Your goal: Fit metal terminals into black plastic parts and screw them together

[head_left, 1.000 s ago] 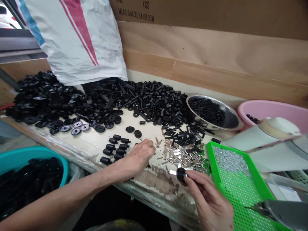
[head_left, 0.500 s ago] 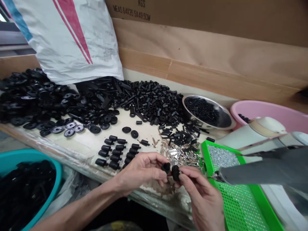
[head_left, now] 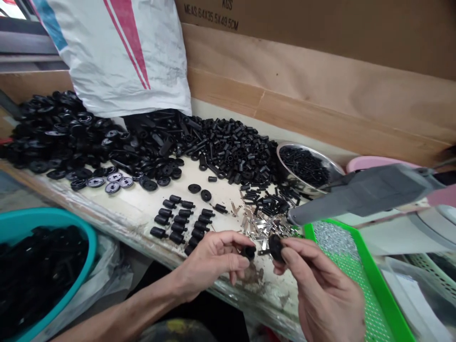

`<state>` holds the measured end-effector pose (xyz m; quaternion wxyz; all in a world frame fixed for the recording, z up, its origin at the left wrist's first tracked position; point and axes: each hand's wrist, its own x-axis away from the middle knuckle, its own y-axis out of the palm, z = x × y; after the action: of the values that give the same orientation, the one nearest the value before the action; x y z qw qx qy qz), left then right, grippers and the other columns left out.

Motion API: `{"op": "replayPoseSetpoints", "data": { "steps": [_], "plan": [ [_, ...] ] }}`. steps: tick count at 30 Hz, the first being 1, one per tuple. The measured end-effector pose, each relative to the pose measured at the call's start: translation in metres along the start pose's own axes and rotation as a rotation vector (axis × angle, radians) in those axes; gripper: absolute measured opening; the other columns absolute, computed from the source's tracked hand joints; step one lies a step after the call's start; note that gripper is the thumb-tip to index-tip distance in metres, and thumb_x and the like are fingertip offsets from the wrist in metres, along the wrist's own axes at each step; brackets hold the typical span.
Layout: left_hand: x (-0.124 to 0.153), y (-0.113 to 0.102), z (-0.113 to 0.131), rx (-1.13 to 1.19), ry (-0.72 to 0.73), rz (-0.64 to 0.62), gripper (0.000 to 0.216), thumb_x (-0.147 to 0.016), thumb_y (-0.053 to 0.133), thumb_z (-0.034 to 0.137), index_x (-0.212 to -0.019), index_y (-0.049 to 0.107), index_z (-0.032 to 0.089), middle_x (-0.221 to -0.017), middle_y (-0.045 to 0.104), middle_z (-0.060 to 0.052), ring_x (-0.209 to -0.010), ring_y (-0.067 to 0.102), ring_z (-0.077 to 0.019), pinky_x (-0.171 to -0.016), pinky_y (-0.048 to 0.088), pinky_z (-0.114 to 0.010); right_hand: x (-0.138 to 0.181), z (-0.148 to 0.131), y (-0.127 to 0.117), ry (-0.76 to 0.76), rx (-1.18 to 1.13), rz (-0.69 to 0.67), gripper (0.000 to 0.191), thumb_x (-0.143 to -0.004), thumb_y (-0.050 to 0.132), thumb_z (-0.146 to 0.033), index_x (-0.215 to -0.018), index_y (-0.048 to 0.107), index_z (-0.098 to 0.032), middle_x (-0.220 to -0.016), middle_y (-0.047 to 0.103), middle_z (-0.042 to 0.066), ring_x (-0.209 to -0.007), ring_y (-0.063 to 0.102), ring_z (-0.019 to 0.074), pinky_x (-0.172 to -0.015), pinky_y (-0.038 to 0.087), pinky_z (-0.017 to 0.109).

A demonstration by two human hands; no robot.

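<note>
Between the thumb and fingers of my left hand (head_left: 210, 259) is a short black plastic sleeve (head_left: 250, 252), its hollow end facing right. My right hand (head_left: 324, 285) pinches a round black disc (head_left: 275, 248) by its edge, with a thin stem pointing left at the sleeve. A small gap separates the two parts. Beyond my left hand, several black cylinders with narrow tips (head_left: 177, 237) lie in rows. Small flat metal strips (head_left: 263, 223) are scattered just past my fingers. Two loose black discs (head_left: 205, 195) rest farther back.
A grey power screwdriver (head_left: 342, 197) hangs over a green tray (head_left: 383, 294) of small screws at right. Piles of black parts (head_left: 235, 147), a metal bowl (head_left: 335, 166) and a white sack (head_left: 135, 71) stand behind. A teal tub (head_left: 91, 237) is at lower left.
My right hand has drawn the disc away from the sleeve to the right, so its stem now shows. The screwdriver hangs higher and farther left in view, and the view has shifted slightly.
</note>
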<state>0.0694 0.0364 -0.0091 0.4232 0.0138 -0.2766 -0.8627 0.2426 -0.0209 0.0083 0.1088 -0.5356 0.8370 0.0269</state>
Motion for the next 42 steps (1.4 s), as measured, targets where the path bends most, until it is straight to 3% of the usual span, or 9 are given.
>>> {"op": "replayPoseSetpoints", "data": {
  "steps": [10,19,32,39,42],
  "plan": [
    [0.003,0.001,-0.005,0.149,0.035,-0.006,0.028,-0.076,0.067,0.019,-0.102,0.057,0.013,-0.065,0.058,0.0,-0.054,0.055,-0.0094,-0.05,0.046,-0.02,-0.007,-0.025,0.014,-0.07,0.266,-0.072,0.008,-0.078,0.068,-0.027,-0.084,0.07,-0.022,-0.083,0.063,0.002,-0.06,0.059,0.0103,-0.049,0.052,0.018],
    [0.005,-0.002,-0.009,0.272,0.118,-0.038,0.04,-0.073,0.068,0.014,-0.111,0.055,0.019,-0.093,0.058,-0.005,-0.058,0.058,-0.0088,-0.05,0.049,-0.021,-0.017,-0.035,0.025,-0.134,0.411,-0.164,0.009,-0.075,0.07,-0.03,-0.081,0.071,-0.022,-0.08,0.065,0.003,-0.053,0.059,0.0105,-0.046,0.054,0.017],
    [0.013,-0.008,-0.005,0.229,0.149,0.031,0.025,-0.072,0.068,0.013,-0.096,0.06,0.014,-0.073,0.059,0.0,-0.056,0.056,-0.0092,-0.052,0.05,-0.021,-0.018,-0.046,0.044,-0.06,0.467,-0.276,0.012,-0.076,0.067,-0.034,-0.079,0.071,-0.023,-0.081,0.064,0.002,-0.057,0.058,0.0109,-0.059,0.055,0.021],
    [0.018,-0.012,0.002,0.323,0.042,0.003,0.025,-0.078,0.066,0.024,-0.098,0.062,0.011,-0.076,0.061,-0.004,-0.057,0.059,-0.0108,-0.051,0.05,-0.022,-0.018,-0.037,0.037,-0.009,0.373,-0.304,0.011,-0.076,0.069,-0.031,-0.083,0.072,-0.022,-0.081,0.065,0.002,-0.06,0.062,0.0109,-0.053,0.053,0.015],
    [0.019,-0.017,0.005,0.381,-0.104,-0.042,0.023,-0.077,0.068,0.025,-0.096,0.061,0.013,-0.073,0.06,-0.003,-0.046,0.054,-0.0069,-0.039,0.039,-0.015,-0.018,-0.033,0.033,0.023,0.325,-0.318,0.009,-0.075,0.069,-0.029,-0.082,0.072,-0.023,-0.083,0.066,0.001,-0.065,0.063,0.0115,-0.054,0.054,0.014]
  ]
}}
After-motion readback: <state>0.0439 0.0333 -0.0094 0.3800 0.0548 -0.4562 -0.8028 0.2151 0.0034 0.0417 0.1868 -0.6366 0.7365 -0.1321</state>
